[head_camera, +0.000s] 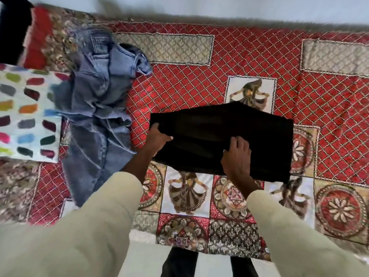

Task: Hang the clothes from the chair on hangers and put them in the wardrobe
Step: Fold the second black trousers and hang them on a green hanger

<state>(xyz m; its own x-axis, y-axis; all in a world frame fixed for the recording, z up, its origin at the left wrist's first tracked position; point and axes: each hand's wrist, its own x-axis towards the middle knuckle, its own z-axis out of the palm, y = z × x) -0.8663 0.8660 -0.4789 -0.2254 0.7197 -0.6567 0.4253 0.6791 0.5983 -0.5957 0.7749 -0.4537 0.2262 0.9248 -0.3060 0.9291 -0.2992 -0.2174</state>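
1. Left hand (159, 136) grips the near-left edge of a folded black garment (229, 136), thumb on top, fingers curled under the cloth.
2. Right hand (237, 156) lies on the garment's near edge, fingers spread on top; thumb looks tucked under the hem, so a pinch is likely but not certain.
3. Black garment held flat, low over a patterned red bedspread (199, 76); whether it rests on it, cannot tell.
4. Left of it, crumpled blue jeans (95, 100) lie loose on the spread, partly over a white cloth with coloured spots (26, 108).
5. No hanger, chair or wardrobe in view.
6. Judgement: early stage. Nothing here is on a hanger; both garments remain to be hung and put away.
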